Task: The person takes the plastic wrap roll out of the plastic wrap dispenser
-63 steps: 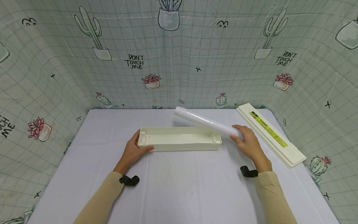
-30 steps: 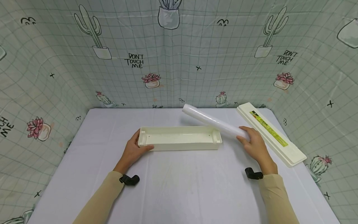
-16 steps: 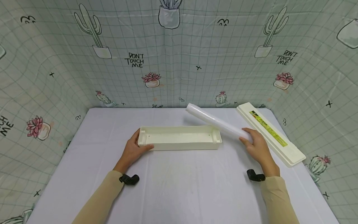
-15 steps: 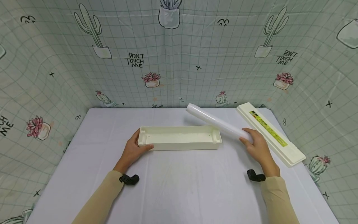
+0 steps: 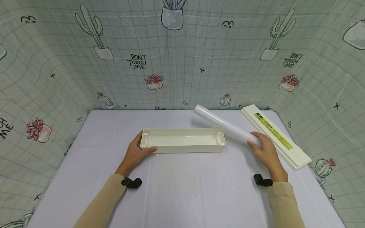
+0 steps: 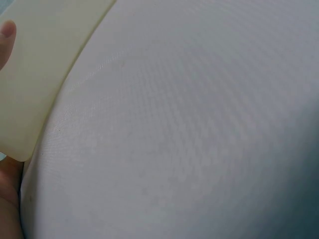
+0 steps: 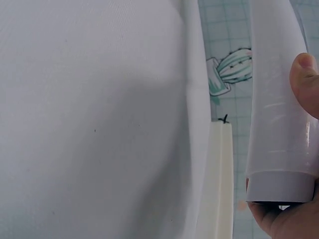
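Note:
An open, long cream plastic box (image 5: 182, 149) sits mid-table. My left hand (image 5: 135, 155) grips its left end, thumb along the front wall; the left wrist view shows the thumb on the box wall (image 6: 45, 64). To the right, a roll of clear plastic wrap (image 5: 222, 123) slants in the air, its far end up and to the left. My right hand (image 5: 265, 151) holds the roll by its near end. In the right wrist view, the thumb lies against the wrap roll (image 7: 276, 114), and its grey core end (image 7: 279, 187) shows below.
A long cream lid (image 5: 278, 139) with a yellow-green label lies diagonally at the table's right edge. The white-covered table (image 5: 176, 190) is backed by a gridded cloth (image 5: 182, 63) printed with cacti.
My right hand has drawn the wrap roll rightward and slightly toward me, away from above the box's right end. My left hand and the box have stayed in place.

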Motion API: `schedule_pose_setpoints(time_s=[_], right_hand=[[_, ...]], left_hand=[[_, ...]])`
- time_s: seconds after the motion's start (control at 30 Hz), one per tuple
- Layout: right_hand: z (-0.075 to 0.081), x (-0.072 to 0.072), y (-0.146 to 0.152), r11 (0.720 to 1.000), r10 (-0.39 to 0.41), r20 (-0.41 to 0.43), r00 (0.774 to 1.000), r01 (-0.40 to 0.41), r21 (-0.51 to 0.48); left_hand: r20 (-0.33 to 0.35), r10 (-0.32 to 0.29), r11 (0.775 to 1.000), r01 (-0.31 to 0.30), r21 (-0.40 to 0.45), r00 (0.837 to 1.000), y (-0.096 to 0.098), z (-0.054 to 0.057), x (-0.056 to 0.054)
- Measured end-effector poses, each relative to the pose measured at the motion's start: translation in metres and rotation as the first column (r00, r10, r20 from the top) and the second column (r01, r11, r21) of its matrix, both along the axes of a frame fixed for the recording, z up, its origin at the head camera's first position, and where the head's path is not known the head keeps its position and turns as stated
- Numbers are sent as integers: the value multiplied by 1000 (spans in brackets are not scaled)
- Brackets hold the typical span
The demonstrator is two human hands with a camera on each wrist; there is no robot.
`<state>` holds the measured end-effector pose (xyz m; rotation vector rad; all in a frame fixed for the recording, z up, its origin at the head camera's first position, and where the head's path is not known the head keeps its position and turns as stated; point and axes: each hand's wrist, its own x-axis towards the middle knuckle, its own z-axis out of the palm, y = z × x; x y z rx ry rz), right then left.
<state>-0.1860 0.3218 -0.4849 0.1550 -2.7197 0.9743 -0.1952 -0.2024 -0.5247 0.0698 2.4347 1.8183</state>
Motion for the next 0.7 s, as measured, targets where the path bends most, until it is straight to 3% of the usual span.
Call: schedule_pose_setpoints(time_s=[0.7], right_hand=[[-2,4,3,997,-69,66,995,70,-21]], left_hand=[[4,-9,1000,9,-5,1000,-2,3,0]])
